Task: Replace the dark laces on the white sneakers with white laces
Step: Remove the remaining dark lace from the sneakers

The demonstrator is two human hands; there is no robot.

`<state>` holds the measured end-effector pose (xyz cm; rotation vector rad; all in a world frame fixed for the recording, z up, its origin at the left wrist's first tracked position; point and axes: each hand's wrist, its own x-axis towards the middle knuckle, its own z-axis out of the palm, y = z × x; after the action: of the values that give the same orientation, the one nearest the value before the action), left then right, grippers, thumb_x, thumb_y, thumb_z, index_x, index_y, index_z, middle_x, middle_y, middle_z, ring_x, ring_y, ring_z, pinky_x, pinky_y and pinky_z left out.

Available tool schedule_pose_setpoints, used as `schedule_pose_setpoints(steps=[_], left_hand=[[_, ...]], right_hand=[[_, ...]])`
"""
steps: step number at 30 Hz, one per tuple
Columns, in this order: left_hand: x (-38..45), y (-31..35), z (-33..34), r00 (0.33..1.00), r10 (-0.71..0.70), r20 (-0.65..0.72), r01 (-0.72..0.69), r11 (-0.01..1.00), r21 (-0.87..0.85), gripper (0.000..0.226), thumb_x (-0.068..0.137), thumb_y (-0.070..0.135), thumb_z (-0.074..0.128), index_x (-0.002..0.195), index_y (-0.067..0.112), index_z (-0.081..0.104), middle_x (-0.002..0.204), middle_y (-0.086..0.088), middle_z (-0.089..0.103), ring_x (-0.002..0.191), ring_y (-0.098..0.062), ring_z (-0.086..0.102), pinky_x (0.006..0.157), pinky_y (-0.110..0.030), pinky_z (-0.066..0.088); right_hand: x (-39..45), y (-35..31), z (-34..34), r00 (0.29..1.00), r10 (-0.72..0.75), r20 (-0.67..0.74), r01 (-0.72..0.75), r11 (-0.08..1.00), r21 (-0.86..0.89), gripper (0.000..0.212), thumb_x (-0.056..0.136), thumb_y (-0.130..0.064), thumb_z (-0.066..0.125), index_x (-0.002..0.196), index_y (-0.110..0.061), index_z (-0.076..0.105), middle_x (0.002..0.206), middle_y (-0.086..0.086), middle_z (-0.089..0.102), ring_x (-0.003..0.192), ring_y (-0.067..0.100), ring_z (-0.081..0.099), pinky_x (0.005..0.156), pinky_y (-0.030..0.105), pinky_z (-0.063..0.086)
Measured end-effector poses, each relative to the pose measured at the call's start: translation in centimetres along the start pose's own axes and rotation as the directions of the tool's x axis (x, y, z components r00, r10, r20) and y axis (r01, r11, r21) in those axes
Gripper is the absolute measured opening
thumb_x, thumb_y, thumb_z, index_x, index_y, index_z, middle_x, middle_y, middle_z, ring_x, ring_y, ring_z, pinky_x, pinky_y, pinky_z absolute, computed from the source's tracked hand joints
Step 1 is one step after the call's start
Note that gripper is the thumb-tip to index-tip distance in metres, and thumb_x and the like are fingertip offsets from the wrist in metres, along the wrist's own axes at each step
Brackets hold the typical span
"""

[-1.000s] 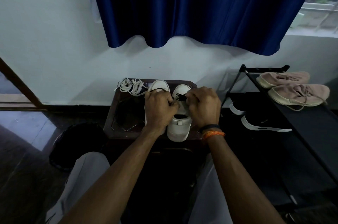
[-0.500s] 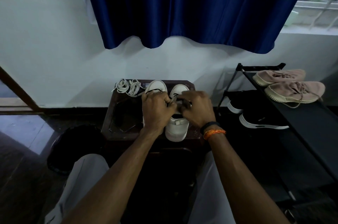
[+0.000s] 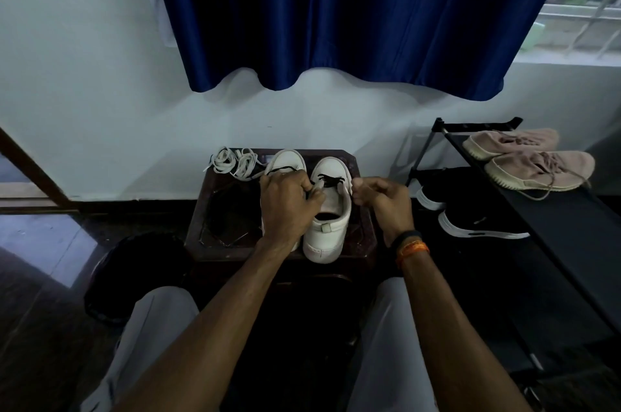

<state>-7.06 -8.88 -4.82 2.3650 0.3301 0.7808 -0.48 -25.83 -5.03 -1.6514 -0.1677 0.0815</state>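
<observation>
Two white sneakers stand side by side, heels toward me, on a small dark table [image 3: 364, 236]. The right sneaker [image 3: 327, 230] shows a dark lace [image 3: 331, 180] across its front. The left sneaker [image 3: 285, 161] is mostly hidden under my left hand [image 3: 285, 206], which grips the right sneaker's left edge and tongue. My right hand [image 3: 383, 198] sits at that sneaker's right side with curled fingers, pinching near the eyelets; what it pinches is too small to tell. A bundle of white laces [image 3: 233, 161] lies at the table's back left corner.
A black shoe rack [image 3: 571, 230] stands on the right with tan sneakers [image 3: 537, 169] on top and black shoes [image 3: 480, 226] below. A blue curtain [image 3: 336, 14] hangs above against a white wall. A dark round object [image 3: 134, 273] sits on the floor at the left.
My right hand has moved from over the right sneaker's laces out to its right side. The sneaker's opening and dark lace now show. My left hand stays on the sneaker.
</observation>
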Motion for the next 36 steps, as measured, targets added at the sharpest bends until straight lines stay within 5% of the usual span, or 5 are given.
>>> schedule_pose_setpoints(steps=[3,8,12,21,36], left_hand=[[0.0,-0.1,0.2,1.0,0.011,-0.015,-0.011,1.0,-0.001,0.02,0.07,0.026,0.079,0.066,0.021,0.06,0.056,0.018,0.043,0.065,-0.014,0.056,0.086,-0.043,0.045],[0.6,-0.3,0.7,0.997,0.075,-0.017,-0.074,0.996,0.058,0.023,0.066,0.026,0.072,0.084,0.019,0.059,0.085,0.001,0.056,0.083,-0.026,0.053,0.081,-0.042,0.043],[1.1,-0.4,1.1,0.986,0.167,0.021,-0.169,0.974,0.154,0.022,0.064,0.024,0.068,0.085,0.023,0.067,0.101,0.0,0.058,0.094,-0.027,0.05,0.085,-0.043,0.044],[2.3,0.4,1.4,0.961,0.205,0.183,-0.24,0.951,0.194,0.033,0.06,0.028,0.053,0.083,0.022,0.077,0.117,0.004,0.062,0.112,-0.027,0.047,0.094,-0.042,0.029],[4.5,0.8,1.6,0.907,0.295,0.301,-0.37,0.899,0.235,0.005,0.069,0.017,0.077,0.071,0.021,0.076,0.097,0.004,0.065,0.099,-0.026,0.053,0.086,-0.041,0.028]], right_hand=[[0.3,0.6,-0.6,0.997,0.003,0.081,0.008,0.99,-0.138,0.021,0.084,0.005,0.069,0.094,-0.011,0.078,0.091,0.006,0.077,0.084,0.018,0.071,0.077,0.03,0.055],[0.2,0.1,-0.5,0.985,-0.113,0.133,0.163,0.868,-0.469,0.017,0.084,-0.003,0.071,0.092,-0.015,0.079,0.084,-0.009,0.076,0.075,-0.009,0.066,0.07,0.003,0.046],[0.7,-0.2,-0.5,0.972,-0.11,0.209,0.216,0.772,-0.597,0.019,0.084,0.004,0.061,0.086,-0.012,0.071,0.086,-0.006,0.071,0.074,0.005,0.062,0.068,0.012,0.045],[1.6,-1.1,-0.5,0.985,-0.148,0.083,0.169,0.815,-0.554,0.031,0.079,0.009,0.047,0.089,-0.016,0.063,0.085,-0.003,0.07,0.08,0.015,0.065,0.064,0.012,0.041],[0.2,-1.5,0.7,0.979,-0.176,0.104,0.204,0.784,-0.587,0.019,0.087,-0.038,0.072,0.091,-0.021,0.076,0.085,-0.007,0.074,0.081,0.013,0.066,0.07,0.026,0.05]])
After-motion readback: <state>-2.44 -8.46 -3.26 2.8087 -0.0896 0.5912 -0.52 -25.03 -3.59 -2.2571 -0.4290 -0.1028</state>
